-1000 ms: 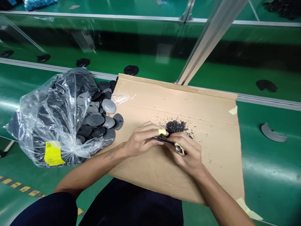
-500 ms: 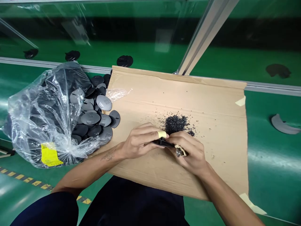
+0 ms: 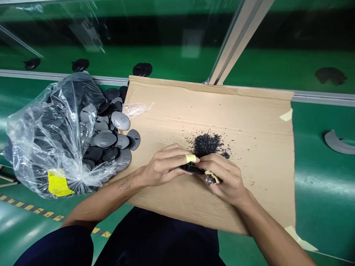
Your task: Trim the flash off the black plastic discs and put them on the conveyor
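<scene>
Black disc [image 3: 191, 169] is pinched edge-on between left hand [image 3: 163, 166] and right hand [image 3: 224, 179], the right also closed on a small blade [image 3: 212, 180]. Grip unchanged since a second ago; only the view shifted. Shavings [image 3: 206, 143] lie just beyond on cardboard [image 3: 249, 122]; bag [image 3: 55, 136] of discs left.

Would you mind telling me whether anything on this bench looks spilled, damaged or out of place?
Black crumbs lie scattered loose on the cardboard sheet, just beyond both hands. Dark oval parts spill from the open plastic bag onto the cardboard's left edge.
</scene>
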A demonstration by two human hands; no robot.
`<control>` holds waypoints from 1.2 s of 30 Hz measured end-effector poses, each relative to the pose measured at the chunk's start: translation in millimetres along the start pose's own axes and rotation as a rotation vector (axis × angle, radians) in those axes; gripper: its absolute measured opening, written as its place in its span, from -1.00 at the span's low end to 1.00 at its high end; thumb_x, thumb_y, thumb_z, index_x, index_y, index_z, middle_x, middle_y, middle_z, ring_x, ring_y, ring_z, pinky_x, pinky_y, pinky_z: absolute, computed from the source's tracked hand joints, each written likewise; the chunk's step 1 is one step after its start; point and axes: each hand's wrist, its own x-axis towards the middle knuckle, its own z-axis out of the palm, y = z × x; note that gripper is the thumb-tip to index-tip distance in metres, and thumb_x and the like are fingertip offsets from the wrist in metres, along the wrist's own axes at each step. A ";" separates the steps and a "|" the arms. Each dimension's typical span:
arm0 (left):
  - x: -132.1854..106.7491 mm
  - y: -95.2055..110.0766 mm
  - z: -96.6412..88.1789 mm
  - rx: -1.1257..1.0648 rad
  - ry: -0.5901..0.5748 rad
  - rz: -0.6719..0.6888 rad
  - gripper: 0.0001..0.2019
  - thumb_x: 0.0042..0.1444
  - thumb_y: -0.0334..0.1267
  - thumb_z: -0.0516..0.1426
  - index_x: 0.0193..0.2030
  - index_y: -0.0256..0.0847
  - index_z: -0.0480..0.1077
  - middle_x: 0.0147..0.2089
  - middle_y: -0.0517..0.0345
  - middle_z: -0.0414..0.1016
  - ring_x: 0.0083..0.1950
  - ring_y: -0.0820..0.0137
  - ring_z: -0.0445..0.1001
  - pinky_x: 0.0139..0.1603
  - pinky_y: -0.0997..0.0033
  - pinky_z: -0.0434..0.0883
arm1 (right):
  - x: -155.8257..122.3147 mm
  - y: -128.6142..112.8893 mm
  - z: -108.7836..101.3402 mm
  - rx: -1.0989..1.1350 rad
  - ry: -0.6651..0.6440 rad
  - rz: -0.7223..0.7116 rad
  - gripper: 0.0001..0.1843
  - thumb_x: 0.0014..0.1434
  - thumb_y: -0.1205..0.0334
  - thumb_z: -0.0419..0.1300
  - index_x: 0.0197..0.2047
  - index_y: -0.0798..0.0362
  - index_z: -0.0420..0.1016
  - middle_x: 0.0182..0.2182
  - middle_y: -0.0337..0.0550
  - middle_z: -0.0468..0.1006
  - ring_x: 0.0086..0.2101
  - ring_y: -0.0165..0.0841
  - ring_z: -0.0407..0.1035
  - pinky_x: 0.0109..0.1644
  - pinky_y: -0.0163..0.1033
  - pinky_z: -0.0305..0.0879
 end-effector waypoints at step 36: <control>-2.1 4.0 2.3 0.011 0.051 0.004 -0.78 0.24 -0.32 0.25 0.00 -0.31 0.51 -0.22 -0.02 0.64 -0.22 0.40 0.58 -0.20 0.37 0.56 | 1.9 -0.3 0.1 0.038 0.000 -0.052 -0.81 0.24 0.52 0.13 -0.13 0.09 0.44 -0.30 -0.03 0.60 -0.28 -0.31 0.52 -0.25 -0.21 0.44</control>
